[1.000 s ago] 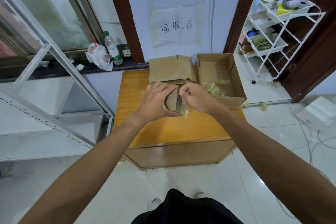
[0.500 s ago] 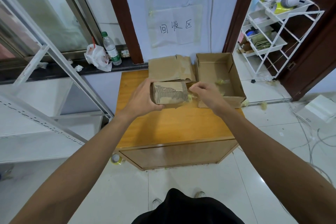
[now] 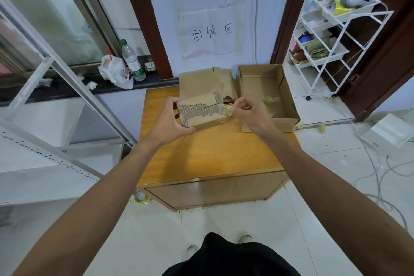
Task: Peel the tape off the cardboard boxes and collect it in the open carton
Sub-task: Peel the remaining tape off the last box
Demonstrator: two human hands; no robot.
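My left hand [image 3: 167,122] grips the left end of a small brown cardboard box [image 3: 202,112] held above the wooden table [image 3: 208,154]. Its top face is torn, showing the corrugation. At the box's right end my right hand [image 3: 248,111] pinches a crumpled yellowish wad of tape [image 3: 227,110] that still clings there. The open carton [image 3: 289,101] stands at the table's back right, with a bit of tape [image 3: 270,99] inside. A flattened cardboard box [image 3: 203,82] leans behind the held one.
A water bottle [image 3: 132,60] and a white plastic bag [image 3: 114,71] sit on the dark sill at the left. A white wire rack [image 3: 331,33] stands at the right. Tape scraps [image 3: 321,127] and a tape roll [image 3: 140,197] lie on the tiled floor, and cables [image 3: 380,175] trail on the right.
The box has turned so its torn face points up. My right hand has slid to its right end, pulling the tape wad outward. My left hand has shifted to the left end.
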